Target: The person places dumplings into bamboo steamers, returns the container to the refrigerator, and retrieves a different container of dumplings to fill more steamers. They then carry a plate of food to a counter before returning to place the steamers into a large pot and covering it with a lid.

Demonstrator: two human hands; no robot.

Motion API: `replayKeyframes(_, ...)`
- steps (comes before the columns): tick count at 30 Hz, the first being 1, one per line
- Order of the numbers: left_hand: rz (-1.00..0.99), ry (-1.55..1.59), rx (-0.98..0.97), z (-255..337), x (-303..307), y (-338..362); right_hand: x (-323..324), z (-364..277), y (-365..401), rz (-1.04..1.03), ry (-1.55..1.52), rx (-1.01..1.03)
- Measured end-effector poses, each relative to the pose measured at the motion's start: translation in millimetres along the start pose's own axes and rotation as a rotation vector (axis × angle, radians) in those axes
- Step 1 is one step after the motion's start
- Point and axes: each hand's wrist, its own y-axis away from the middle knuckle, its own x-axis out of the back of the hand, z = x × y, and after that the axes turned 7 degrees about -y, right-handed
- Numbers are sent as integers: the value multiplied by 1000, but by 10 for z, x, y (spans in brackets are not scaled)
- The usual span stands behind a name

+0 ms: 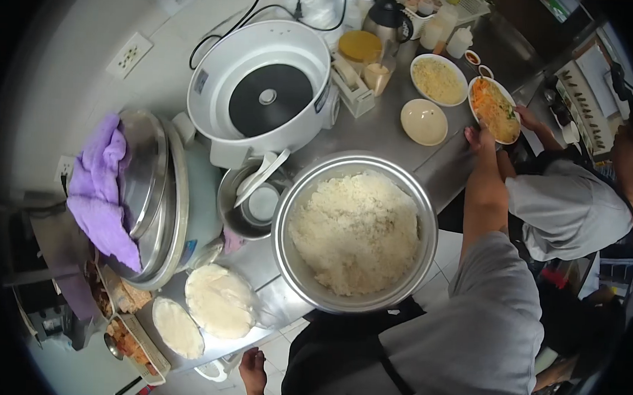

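Note:
My right hand reaches far to the right and grips the near edge of a white oval plate of orange shreds, yellowish food and green bits. A co-worker's hand is at the same plate's other side. Low in the view, my left hand hangs beside the counter edge with its fingers curled and nothing visible in them. Directly before me stands a large metal pot filled with cooked white rice. Beyond my right hand are a bowl of pale yellow food and a cream bowl.
A wide cooker body stands behind the rice pot, by a small pot with white utensils. To the left are a lidded vessel under a purple towel, two pale covered dishes and food trays.

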Motion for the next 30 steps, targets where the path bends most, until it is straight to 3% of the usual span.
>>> replayKeyframes(4,64,-256,-66,-327,-26,-58,-201,145,340,-213,213,232)
replayKeyframes(6,41,-307,19,-399,-79,-60,-338,29,676,-385,421,320)
replayKeyframes(8,195,-323,14,-909,-217,-41,-636,-59,1095,-562,664,430)
replayKeyframes(11,322,-122,196,-1548,-372,90,-1330,-155,2217,-799,928,652)
replayKeyframes(14,330,-19,390,-2223,-427,323,-1674,-11,3532,-1067,1071,704)
replayKeyframes(17,322,82,544,-2965,-525,605,-1861,636,4592,-1475,1193,514)
replayKeyframes(19,375,168,613,-3290,-529,755,-2053,1522,4874,-1857,1306,192)
replayKeyframes(20,393,191,636,-3462,-508,823,-1706,1761,6340,-1870,1318,248)
replayKeyframes(21,389,204,605,-3621,-480,877,-1578,2347,6527,-1971,1284,155)
replayKeyframes(22,383,215,570,-3776,-407,942,-1418,2552,7426,-2049,1506,-2)
replayKeyframes(23,417,215,485,-3875,-251,1062,-1147,2680,8252,-2050,1601,1)
replayKeyframes(24,488,225,469,-3983,-49,1166,-960,2932,8624,-2198,1572,74)
replayKeyframes(28,794,290,472,-4876,989,1550,-503,3894,9448,-2552,1563,202)
replayKeyframes(29,888,310,498,-5166,1300,1694,-433,4008,9716,-2653,1563,431)
replayKeyframes(30,948,319,555,-5405,1639,1900,-362,4124,9979,-2677,1581,434)
